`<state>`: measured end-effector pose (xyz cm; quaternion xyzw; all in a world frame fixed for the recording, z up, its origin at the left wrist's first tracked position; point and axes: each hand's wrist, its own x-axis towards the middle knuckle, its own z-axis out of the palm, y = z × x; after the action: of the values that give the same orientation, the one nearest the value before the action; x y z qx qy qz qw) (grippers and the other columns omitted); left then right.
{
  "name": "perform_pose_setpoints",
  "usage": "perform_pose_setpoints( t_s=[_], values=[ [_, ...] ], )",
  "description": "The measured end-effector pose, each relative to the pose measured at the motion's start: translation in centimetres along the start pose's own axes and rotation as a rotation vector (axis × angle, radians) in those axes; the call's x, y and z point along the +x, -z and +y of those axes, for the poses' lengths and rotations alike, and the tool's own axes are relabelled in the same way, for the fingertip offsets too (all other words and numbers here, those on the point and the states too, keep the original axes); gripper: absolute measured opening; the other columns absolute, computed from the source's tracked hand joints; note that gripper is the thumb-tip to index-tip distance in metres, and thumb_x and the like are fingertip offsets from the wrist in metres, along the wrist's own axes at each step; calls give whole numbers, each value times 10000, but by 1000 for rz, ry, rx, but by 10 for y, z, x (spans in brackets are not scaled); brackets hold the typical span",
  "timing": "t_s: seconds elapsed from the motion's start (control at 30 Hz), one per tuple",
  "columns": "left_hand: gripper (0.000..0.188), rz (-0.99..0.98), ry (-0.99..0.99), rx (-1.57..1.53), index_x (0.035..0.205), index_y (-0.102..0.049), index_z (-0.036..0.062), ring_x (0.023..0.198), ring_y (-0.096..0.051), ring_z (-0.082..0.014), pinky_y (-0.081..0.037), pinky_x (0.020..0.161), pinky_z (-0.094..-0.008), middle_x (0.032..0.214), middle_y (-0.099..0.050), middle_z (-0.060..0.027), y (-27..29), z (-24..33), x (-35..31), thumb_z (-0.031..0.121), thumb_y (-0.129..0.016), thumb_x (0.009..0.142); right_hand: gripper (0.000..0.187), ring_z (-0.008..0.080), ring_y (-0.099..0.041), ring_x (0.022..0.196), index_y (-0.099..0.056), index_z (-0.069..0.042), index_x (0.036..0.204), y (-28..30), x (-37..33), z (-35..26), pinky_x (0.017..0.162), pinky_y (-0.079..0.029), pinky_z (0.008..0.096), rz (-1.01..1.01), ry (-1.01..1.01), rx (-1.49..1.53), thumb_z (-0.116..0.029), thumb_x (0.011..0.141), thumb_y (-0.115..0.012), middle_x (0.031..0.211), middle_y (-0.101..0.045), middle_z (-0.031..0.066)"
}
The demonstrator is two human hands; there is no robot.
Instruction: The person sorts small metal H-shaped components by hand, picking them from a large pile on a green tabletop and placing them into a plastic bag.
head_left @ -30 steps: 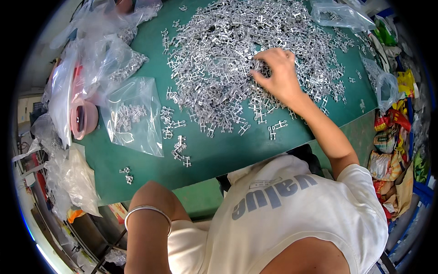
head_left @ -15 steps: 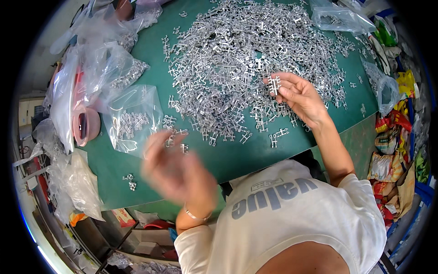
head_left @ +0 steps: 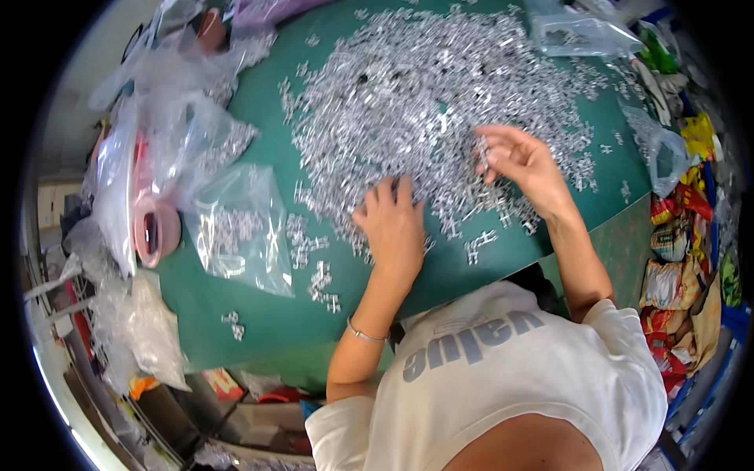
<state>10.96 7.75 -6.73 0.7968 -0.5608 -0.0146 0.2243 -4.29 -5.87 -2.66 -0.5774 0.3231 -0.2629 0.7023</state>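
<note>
A broad heap of small silver metal pieces (head_left: pixel 440 94), each with short crossbars, covers the table's middle and far side. At the heap's near edge, my left hand (head_left: pixel 395 235) lies palm down with its fingers spread, the tips among the pieces. My right hand (head_left: pixel 525 166) is over the heap's right part, thumb and fingers closed on small metal pieces (head_left: pixel 482 149); blur hides how many. Left of the heap, a clear plastic bag (head_left: pixel 263 263) lies flat with several such pieces inside. Between that bag and my left hand are loose metal pieces (head_left: pixel 322 284).
The green table (head_left: pixel 259 330) has its near edge against my body. A pink tape roll (head_left: pixel 155 230) and filled plastic bags (head_left: pixel 196 149) crowd the left side. Another clear bag (head_left: pixel 585 38) lies at the far right. Colourful packets (head_left: pixel 667 286) are stacked beyond the right edge.
My left hand has moved right, from near the clear bag onto the heap's near edge. Loose pieces now show where it was. My right hand stays nearly in place, still holding pieces.
</note>
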Motion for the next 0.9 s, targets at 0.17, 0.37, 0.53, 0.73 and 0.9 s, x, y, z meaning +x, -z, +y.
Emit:
perform_pose_setpoints(
  t_s=[0.17, 0.37, 0.53, 0.73, 0.9],
  values=[
    [307, -26, -14, -24, 1027, -533, 53, 949, -475, -256, -304, 808, -389, 1033, -515, -87, -3, -10, 6, 105, -618, 738, 300, 139, -606, 732, -513, 51, 1107, 44, -5, -11, 629, -499, 246, -15, -54, -63, -14, 816, -544, 847, -531, 44],
    [229, 68, -77, -64, 982, -539, 38, 923, -495, -251, -307, 806, -394, 1000, -538, -92, -4, -8, 8, 78, -581, 761, 430, 195, -599, 861, -425, 68, 1187, 155, 49, -18, 739, -500, 260, 345, -4, -44, -87, 817, -579, 967, -589, 133],
    [196, 142, -63, -142, 958, -545, 35, 905, -506, -259, -324, 799, -374, 975, -550, -92, -1, -9, 8, 32, -574, 764, 529, 282, -524, 1050, -210, 106, 1302, 197, 125, -27, 915, -450, 285, 703, 195, -2, 51, 830, -441, 1264, -395, 244],
    [176, 287, 50, -330, 909, -563, 10, 850, -549, -308, -392, 780, -349, 913, -596, -122, 3, -11, 1, -17, -600, 740, 211, 202, -555, 932, -594, -34, 1016, 62, 41, -15, 813, -434, 339, 134, 308, -661, -78, 810, -578, 971, -616, 72],
    [145, 303, 280, -590, 936, -558, -25, 738, -547, -75, -434, 638, -192, 900, -604, -65, 9, -16, -7, -36, -585, 794, 230, 231, -470, 878, -596, -17, 889, -26, 23, 24, 759, -367, 358, -133, 581, -1010, -158, 718, -658, 835, -523, 78]
  ],
)
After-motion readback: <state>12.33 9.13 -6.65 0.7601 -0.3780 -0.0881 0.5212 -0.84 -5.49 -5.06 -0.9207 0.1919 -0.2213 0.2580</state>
